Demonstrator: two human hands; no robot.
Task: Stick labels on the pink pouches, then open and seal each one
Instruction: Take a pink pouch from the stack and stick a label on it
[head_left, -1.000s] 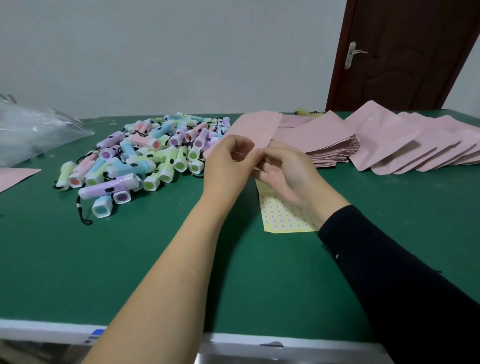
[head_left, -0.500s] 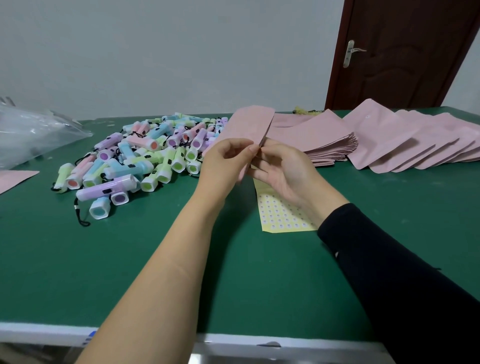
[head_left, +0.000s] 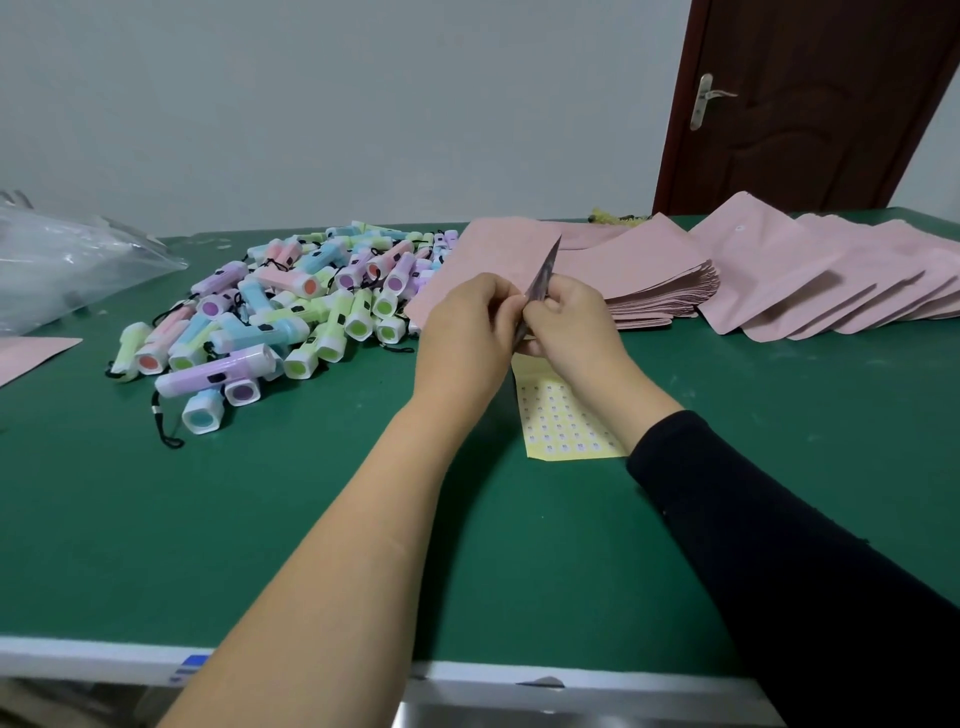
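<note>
A pink pouch (head_left: 545, 273) stands edge-on to me above the table's middle, its upper corner pointing up and away. My left hand (head_left: 467, 332) pinches its near edge from the left and my right hand (head_left: 576, 325) pinches it from the right, fingertips meeting at the pouch. Under my right wrist lies a yellow label sheet (head_left: 561, 421) with rows of small round stickers. A thick stack of flat pink pouches (head_left: 649, 275) sits just behind my hands. A fanned row of further pink pouches (head_left: 810, 275) lies at the back right.
A heap of pastel mini flashlights (head_left: 291, 306) with black cords covers the left middle of the green table (head_left: 260, 519). A clear plastic bag (head_left: 67, 260) and one pink pouch (head_left: 31, 353) lie at the far left. A brown door (head_left: 810, 104) stands behind.
The pouch turned from facing me flat to edge-on. Both hands came closer together on its near edge and my right hand curled tighter.
</note>
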